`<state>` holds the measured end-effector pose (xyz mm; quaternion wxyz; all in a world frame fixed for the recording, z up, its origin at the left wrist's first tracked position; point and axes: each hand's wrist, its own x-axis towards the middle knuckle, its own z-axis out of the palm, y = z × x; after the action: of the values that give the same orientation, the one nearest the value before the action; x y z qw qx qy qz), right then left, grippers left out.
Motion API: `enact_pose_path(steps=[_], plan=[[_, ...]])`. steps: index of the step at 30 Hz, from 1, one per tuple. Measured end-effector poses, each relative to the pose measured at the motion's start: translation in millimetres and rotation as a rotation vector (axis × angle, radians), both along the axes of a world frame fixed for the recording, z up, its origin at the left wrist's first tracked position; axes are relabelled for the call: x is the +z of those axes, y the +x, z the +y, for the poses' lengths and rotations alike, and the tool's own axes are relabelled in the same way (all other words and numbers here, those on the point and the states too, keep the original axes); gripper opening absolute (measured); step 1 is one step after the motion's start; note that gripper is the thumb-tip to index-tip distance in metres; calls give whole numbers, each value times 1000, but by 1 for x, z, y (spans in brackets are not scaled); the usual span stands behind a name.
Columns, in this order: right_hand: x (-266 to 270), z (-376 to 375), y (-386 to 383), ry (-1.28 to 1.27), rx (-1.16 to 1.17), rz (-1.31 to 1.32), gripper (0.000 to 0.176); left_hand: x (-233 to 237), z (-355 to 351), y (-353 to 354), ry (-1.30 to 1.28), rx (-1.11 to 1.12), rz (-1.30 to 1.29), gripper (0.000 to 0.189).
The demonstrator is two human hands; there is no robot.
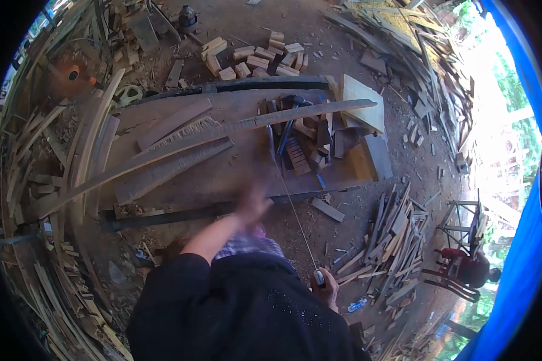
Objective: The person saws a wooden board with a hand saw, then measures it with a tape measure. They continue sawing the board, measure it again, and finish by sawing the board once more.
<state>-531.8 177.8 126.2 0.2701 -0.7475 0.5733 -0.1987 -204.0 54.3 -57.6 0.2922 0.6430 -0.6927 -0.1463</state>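
Observation:
My right hand (327,293) is closed around a tape measure (319,277) low on my right side. Its thin blade (296,215) is drawn out and runs up over the workbench (235,171), towards the hand tools. My left hand (253,203) is smeared by motion above the bench's near edge, left of the blade; its fingers cannot be made out. A long, narrow plank (223,130) lies slantwise across the bench, beyond my left hand. Shorter boards (174,168) lie beside it. A hammer (290,114) rests among wooden blocks (324,135) at the bench's right part.
Cut wood blocks (259,62) lie in a group on the ground beyond the bench. Scrap strips are heaped at the right (391,240) and far left (48,289). A red chair (457,265) stands at the right, near a blue tarp (509,295).

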Motion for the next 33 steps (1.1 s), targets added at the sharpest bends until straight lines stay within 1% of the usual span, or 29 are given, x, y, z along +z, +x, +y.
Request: enact_pose_path(steps=[1, 2, 3, 4, 6, 7, 9, 10, 11, 12, 13, 15, 17, 18, 20, 21, 23, 24, 26, 27, 29, 30, 32, 33], plan=[[-5, 6, -2, 8, -46, -18, 35, 3, 4, -21, 2, -277, 92, 65], [-9, 9, -2, 13, -97, -39, 35, 14, 9, -48, 4, -443, 212, 59], [-10, 11, -1, 33, -122, -45, 35, 28, 13, -68, 74, -560, 232, 55], [-12, 12, -1, 32, -131, -46, 35, 25, 17, -86, 47, -607, 187, 46], [-15, 10, 1, 11, -115, -96, 34, 48, 13, -85, 133, -697, 161, 31], [-15, 7, 2, 3, -126, -98, 34, 47, 10, -81, 127, -709, 156, 31], [-14, 0, 4, 7, -62, -128, 35, 40, 9, -55, 124, -631, -20, 20], [-16, -3, 4, -2, -74, -135, 35, 38, 8, -38, 78, -589, -104, 16], [-22, -5, 6, -37, -32, -123, 37, 35, 5, -23, 214, -513, -219, 17], [-28, -7, 7, -70, 11, -110, 38, 37, 6, -4, 225, -447, -302, 17], [-32, -10, 9, -76, 5, -119, 38, 40, 9, 15, 235, -375, -384, 17], [-41, -19, 15, -29, 48, -129, 40, 43, 22, 52, 10, -108, -274, 19], [-62, -30, 19, -40, 79, -151, 39, 48, 29, 86, 91, -37, -264, 19], [-71, -34, 22, -37, 103, -163, 39, 48, 32, 100, 78, -34, -278, 19], [-76, -41, 30, -29, 88, -180, 39, 49, 38, 123, 133, 102, -242, 15], [-81, -44, 28, -37, 72, -145, 39, 55, 40, 130, 123, 102, -258, 15], [-90, -45, 26, -57, 26, -102, 38, 65, 45, 141, 133, 251, -162, 9], [-94, -46, 22, -58, 25, -112, 38, 67, 50, 144, 130, 250, -172, 9], [-98, -47, 16, -17, 43, -15, 35, 70, 61, 148, 42, 327, -77, 7], [-99, -47, 14, -30, 51, -40, 35, 71, 67, 148, 43, 325, -86, 7], [-100, -48, 10, -12, 51, -43, 36, 70, 79, 145, 53, 363, 55, 10], [-98, -49, 11, 2, 55, -36, 36, 66, 84, 144, 51, 359, 48, 10], [-96, -50, 13, 2, 58, -77, 35, 62, 94, 145, 127, 415, 55, 10], [-99, -50, 13, 6, 55, -125, 35, 59, 97, 145, 116, 452, 108, 7]])
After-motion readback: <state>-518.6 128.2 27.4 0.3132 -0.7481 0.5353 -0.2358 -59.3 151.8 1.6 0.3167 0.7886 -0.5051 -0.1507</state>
